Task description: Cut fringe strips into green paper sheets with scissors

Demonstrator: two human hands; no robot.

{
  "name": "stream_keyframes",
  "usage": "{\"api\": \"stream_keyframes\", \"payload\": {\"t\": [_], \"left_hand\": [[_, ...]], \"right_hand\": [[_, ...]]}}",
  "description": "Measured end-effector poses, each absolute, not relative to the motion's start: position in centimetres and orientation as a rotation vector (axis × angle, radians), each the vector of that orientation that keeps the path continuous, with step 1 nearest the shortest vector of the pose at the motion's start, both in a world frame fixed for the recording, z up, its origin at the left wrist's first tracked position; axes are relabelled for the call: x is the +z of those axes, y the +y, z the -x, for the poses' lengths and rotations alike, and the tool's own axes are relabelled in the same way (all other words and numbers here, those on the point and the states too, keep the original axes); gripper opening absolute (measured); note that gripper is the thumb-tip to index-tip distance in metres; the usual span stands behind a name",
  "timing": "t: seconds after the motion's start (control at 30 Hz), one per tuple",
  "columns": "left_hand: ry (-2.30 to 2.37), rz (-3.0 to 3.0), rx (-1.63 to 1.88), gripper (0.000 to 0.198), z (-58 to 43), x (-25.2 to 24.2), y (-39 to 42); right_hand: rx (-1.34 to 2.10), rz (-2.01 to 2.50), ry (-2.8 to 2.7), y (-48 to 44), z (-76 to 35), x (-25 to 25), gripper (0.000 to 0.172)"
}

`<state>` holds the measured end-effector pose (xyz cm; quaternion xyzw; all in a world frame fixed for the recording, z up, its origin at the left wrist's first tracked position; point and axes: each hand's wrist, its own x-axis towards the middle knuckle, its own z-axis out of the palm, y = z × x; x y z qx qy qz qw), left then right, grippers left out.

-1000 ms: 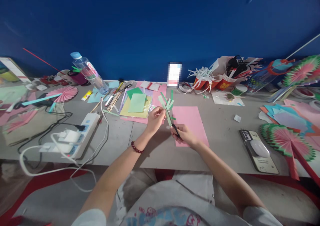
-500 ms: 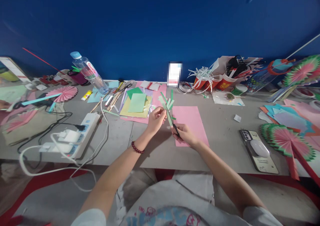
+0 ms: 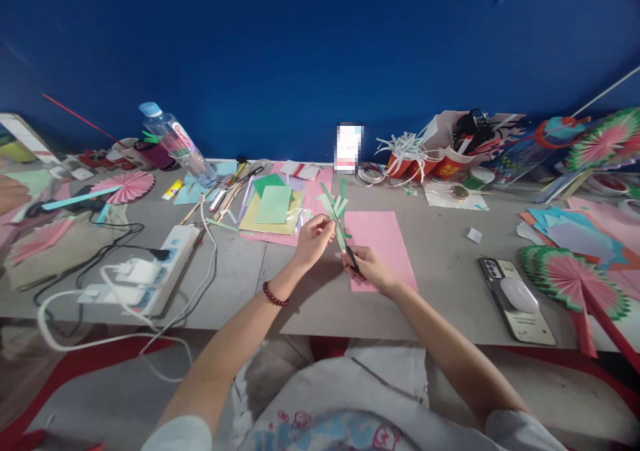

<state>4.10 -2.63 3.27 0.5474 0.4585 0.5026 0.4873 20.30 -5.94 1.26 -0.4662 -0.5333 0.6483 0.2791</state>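
The pale green paper strip [image 3: 341,238] is held above the grey table [image 3: 305,304], between the two hands, just left of a pink sheet [image 3: 383,241] lying flat. The left hand [image 3: 315,241] has thumb and fingers drawn together, pinching the strip along its side. The right hand [image 3: 367,264] has its fingers closed around the handles of the scissors [image 3: 353,258], whose blades point away from the person and lie along the strip. Whether the blades are parted cannot be told at this size.

Progress: several loose green strips [image 3: 344,188] lie just beyond the hands, apparently finished cuttings. The held piece is judged to be partway through cutting; a complete separation is not visible. The pink sheet shows no cut along its visible edges. Left of the hands, a pale green sheet [image 3: 274,204] lies uncut on top of a yellow sheet [image 3: 270,223], so stock remains.

Farther out, pleated pink-and-green fans [image 3: 583,281] lie at the right, made up. At the far left edge, another person's hand [image 3: 13,194] is partly in view.
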Motion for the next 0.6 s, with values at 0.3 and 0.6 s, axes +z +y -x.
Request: {"api": "stream_keyframes", "payload": {"t": [0.3,0.6], "left_hand": [[1.110,-1.326,1.206,0.031,-4.04,3.41,-2.67],[1.103,-1.309,1.325,0.028,-3.47,2.75,-1.86]], "right_hand": [[1.735,1.255,-1.436,-5.92,-20.37,1.17,0.042],[1.737,1.238,-1.450,-6.10,-20.13,1.65,0.042]]}}
